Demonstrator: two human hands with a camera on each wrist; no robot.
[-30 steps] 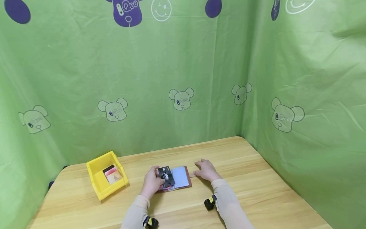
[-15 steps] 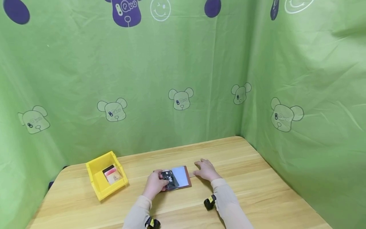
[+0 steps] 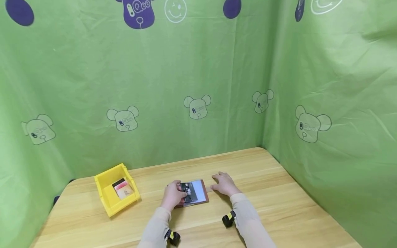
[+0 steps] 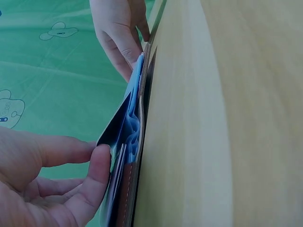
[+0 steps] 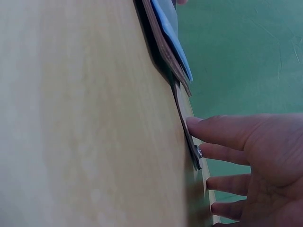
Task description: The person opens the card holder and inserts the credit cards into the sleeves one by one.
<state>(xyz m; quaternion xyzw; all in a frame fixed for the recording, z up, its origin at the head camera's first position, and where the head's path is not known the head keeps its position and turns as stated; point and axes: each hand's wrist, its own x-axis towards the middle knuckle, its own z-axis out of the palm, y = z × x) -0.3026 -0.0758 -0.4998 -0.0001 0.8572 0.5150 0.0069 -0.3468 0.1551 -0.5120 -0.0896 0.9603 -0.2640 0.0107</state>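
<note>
1. Since the earlier frames, the black VIP card (image 3: 192, 193) has been shifted rightward across the open brown wallet (image 3: 207, 197) and levelled somewhat; the left hand (image 3: 173, 195) has been carried along with it, while the right hand (image 3: 224, 185) has been kept in its place.
2. The card is pinched by the left hand between thumb and forefinger at its left side and, as shown by the left wrist view, is held at a slant, with its right edge against the blue sleeves (image 3: 201, 191); whether that edge has been slipped inside one cannot be told.
3. The wallet is laid open on the worktop (image 3: 294, 213), between the two hands, and its blue sleeves are left exposed to the right of the card.
4. The right hand is held with its fingers spread; its thumb is rested on the wallet's strap (image 5: 180, 105), which is stretched out to the right, and a metal snap (image 5: 198, 151) is seen near the strap's end, by the forefinger.
5. To the left, well apart from the wallet, a yellow bin (image 3: 124, 206) is placed; in it a pink-and-beige card (image 3: 123, 190) is laid partly over a dark card (image 3: 118, 182).
6. Behind the worktop's far edge, a green curtain (image 3: 217, 51) printed with bear heads is hung.
</note>
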